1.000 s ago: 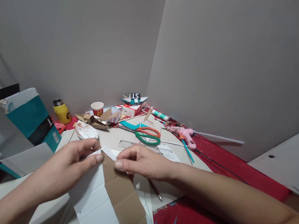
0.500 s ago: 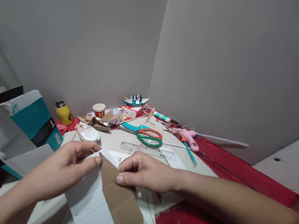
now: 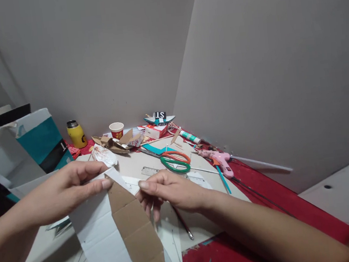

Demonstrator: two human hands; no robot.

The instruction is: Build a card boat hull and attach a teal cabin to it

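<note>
A folded piece of cardboard [image 3: 103, 240], white on one face, stands tilted before me, with a creased brown strip [image 3: 137, 228] bent along its right side. Its upper end is pinched in my left hand [image 3: 73, 186], thumb in front and fingers behind. My right hand [image 3: 168, 190] is at the strip's right edge. Its thumb is off the cardboard, and its loosely curled fingers hang apart, partly behind the edge. Below that hand a dark pencil [image 3: 183, 222] lies on white paper [image 3: 172, 249] with drawn lines.
Scissors [image 3: 174, 161], a clear ruler [image 3: 149, 171] and a pink glue gun [image 3: 220, 159] lie beyond my hands. Farther back are a paper cup [image 3: 117, 130], a yellow bottle [image 3: 76, 136] and cardboard boat shapes [image 3: 111, 144]. A teal-and-white box [image 3: 41, 140] stands left; walls rise behind.
My right thumb has lifted off the brown strip, and that hand's fingers have opened downward beside the edge. The cardboard and my left hand have shifted slightly left. More of the pencil shows.
</note>
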